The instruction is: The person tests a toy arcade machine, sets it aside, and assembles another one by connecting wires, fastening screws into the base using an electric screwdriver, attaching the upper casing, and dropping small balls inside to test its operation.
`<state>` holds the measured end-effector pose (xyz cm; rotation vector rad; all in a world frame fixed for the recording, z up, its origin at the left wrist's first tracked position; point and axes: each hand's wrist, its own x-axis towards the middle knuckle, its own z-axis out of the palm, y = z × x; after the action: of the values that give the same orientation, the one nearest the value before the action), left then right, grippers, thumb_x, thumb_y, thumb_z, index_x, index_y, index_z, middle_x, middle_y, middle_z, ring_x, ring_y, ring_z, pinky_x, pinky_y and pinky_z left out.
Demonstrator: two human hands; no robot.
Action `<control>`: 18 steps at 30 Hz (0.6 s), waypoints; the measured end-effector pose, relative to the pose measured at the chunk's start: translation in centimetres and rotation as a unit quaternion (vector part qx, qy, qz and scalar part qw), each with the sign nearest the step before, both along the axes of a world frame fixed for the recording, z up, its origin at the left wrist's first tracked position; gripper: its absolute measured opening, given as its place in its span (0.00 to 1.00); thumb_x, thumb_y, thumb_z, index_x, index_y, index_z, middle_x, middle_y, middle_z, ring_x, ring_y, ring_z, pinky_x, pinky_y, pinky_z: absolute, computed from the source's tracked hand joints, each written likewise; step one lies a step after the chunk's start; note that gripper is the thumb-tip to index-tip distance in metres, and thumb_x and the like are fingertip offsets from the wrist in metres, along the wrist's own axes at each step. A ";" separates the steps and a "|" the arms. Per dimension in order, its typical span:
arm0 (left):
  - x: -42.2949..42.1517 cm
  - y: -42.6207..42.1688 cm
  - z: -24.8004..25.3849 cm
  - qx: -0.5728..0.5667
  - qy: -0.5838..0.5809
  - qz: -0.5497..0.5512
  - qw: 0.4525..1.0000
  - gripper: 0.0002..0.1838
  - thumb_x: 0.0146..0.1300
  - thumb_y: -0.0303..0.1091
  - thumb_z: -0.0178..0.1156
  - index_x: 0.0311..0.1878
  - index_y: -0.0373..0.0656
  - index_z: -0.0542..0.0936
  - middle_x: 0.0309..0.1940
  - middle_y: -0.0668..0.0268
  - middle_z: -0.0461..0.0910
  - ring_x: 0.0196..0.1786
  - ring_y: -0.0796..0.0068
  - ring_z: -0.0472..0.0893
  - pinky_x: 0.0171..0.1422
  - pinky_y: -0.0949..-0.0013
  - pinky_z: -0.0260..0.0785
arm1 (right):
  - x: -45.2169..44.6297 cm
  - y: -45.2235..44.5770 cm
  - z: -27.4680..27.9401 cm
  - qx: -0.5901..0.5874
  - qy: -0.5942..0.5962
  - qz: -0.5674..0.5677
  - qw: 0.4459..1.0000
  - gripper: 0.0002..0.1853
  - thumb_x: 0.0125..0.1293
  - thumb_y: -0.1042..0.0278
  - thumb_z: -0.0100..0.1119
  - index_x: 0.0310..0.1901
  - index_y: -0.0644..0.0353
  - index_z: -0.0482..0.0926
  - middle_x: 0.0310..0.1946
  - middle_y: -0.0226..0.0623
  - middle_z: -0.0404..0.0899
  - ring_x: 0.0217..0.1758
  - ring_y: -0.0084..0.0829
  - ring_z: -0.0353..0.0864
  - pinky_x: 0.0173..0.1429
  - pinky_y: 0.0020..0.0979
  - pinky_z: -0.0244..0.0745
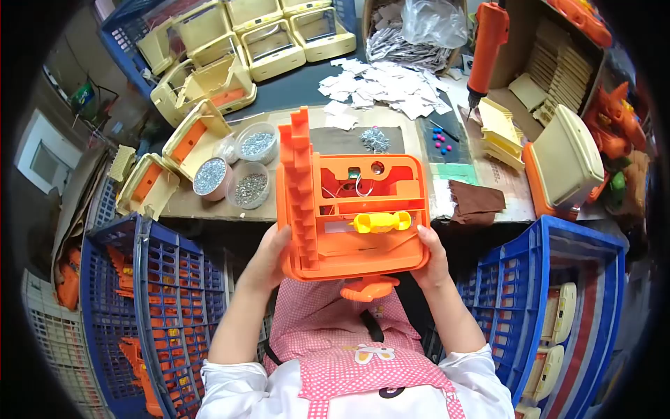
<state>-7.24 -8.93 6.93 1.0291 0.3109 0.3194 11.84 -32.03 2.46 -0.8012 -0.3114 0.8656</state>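
An orange plastic toy housing (370, 262) is held up between both hands over the table's front edge, its open inside facing me. My left hand (266, 258) grips its left side, next to a tall stepped orange strip (301, 202). On the opposite side my right hand (431, 258) clasps the lower right edge, thumb on the rim. A yellow plastic piece (381, 222) sits in the housing's middle, and thin wires show above it. Below the housing juts an orange knob-like part (370, 288).
Tubs of small screws (210, 177) stand left of the housing. Behind lie white paper slips (391, 87) and cream casings (269, 50). An orange electric screwdriver (486, 52) hangs at the right. Blue crates (183, 293) flank me, the right crate (544, 293) holding cream casings.
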 end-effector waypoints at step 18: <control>2.4 0.4 -0.4 -0.072 -0.042 0.173 0.981 0.33 0.72 0.51 0.60 0.70 0.38 0.68 0.64 0.60 0.77 0.64 0.66 0.79 0.69 0.60 0.74 | -5.9 4.8 3.1 -0.234 -0.691 -0.224 0.646 0.31 0.49 0.72 0.81 0.48 0.61 0.67 0.43 0.45 0.70 0.44 0.46 0.75 0.46 0.41 0.74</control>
<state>-4.80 -8.53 6.54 0.8151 0.4307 0.6428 5.93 -27.22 5.56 -1.8661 -1.2014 -0.3667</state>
